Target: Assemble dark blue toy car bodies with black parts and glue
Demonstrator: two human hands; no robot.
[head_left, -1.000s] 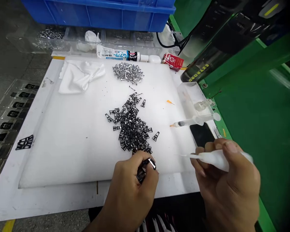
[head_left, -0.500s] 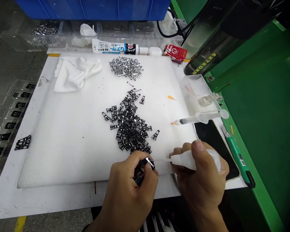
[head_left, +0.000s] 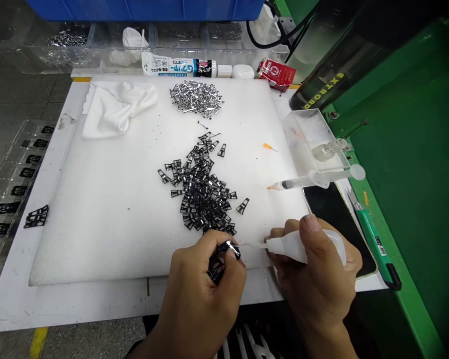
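Between thumb and fingers, my left hand [head_left: 205,294] grips a shiny black plastic part [head_left: 229,248], its lower portion hidden inside the hand. My right hand [head_left: 318,279] is closed around a white squeeze bottle [head_left: 292,247] lying sideways, whose thin clear nozzle points left and reaches the top of the black part. Whether any liquid comes out is too small to see. Just beyond my left hand lies a heap of small black frame-shaped pieces [head_left: 205,194] on a white foam sheet [head_left: 97,219]. Farther back is a pile of small silver metal pieces [head_left: 196,97].
A syringe [head_left: 299,183] with an orange tip lies right of the heap, near a dark phone [head_left: 333,214] and a green utility knife [head_left: 376,244]. A clear tray [head_left: 307,119] holds a glass bottle. A white cloth [head_left: 108,117] and a glue tube [head_left: 172,66] lie at the back.
The view has shifted slightly. Both hands keep their holds, and the nozzle stays at the black part.
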